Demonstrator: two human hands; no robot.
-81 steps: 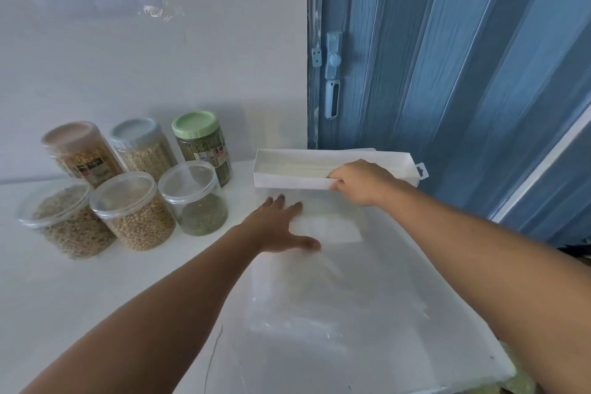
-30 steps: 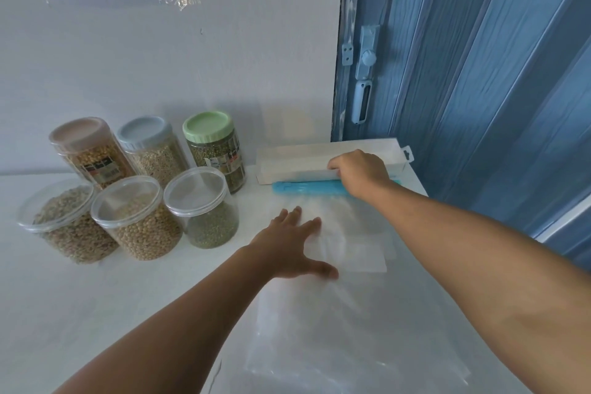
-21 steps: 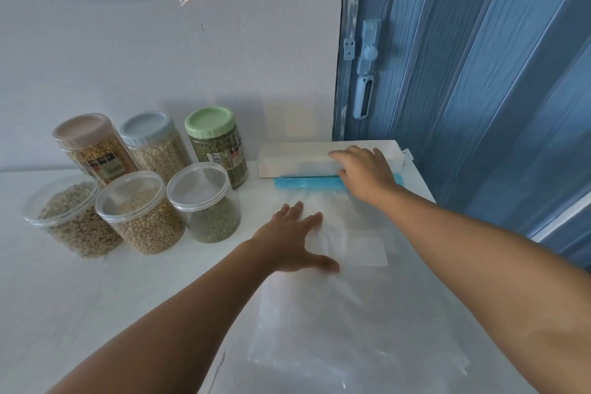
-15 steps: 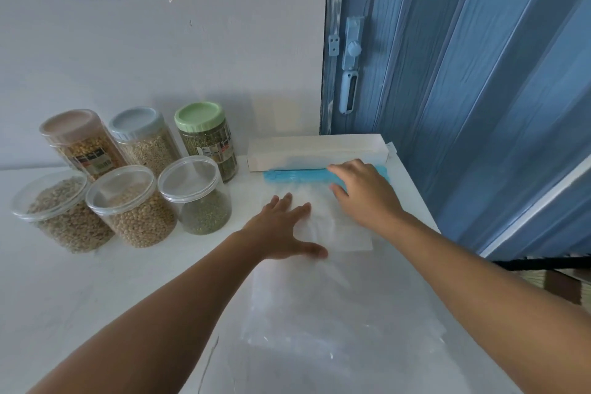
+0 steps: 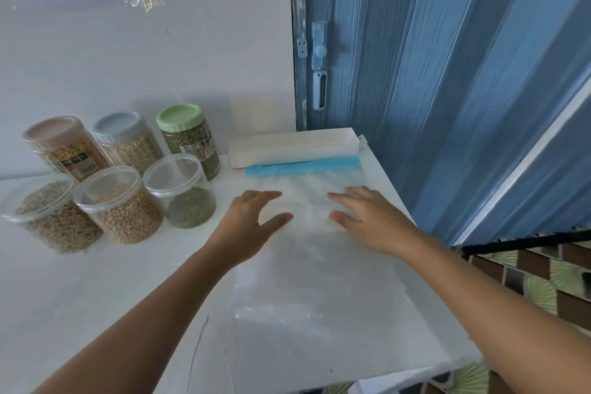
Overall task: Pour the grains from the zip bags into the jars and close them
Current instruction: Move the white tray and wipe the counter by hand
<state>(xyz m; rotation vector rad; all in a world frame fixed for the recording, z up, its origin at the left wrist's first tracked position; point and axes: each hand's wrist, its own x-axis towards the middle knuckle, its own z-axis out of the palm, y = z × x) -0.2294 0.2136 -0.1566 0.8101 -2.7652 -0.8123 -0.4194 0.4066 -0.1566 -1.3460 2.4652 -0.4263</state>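
A flat, empty clear zip bag [image 5: 313, 269] with a blue zip strip [image 5: 302, 166] lies on the white table [image 5: 96, 291]. My left hand [image 5: 252, 221] rests flat on its left part with fingers spread. My right hand [image 5: 367, 217] lies flat on its right part, fingers straight. Several jars of grain stand at the left. Three are tall, with a pink lid [image 5: 52, 129], a blue lid [image 5: 119, 125] and a green lid [image 5: 179, 117]. Three are short and clear: two with pale grains [image 5: 48, 217] [image 5: 121, 205] and one with green grains [image 5: 182, 192].
A long white open box [image 5: 294, 147] lies behind the zip strip against the blue folding door [image 5: 431, 73]. The table's right edge [image 5: 425, 243] drops to a patterned floor. A white wall stands behind the jars.
My right hand has left the white box and the blue zip strip and come back flat onto the bag. The left hand has stayed on the bag. The box lies farther back, so the zip strip shows.
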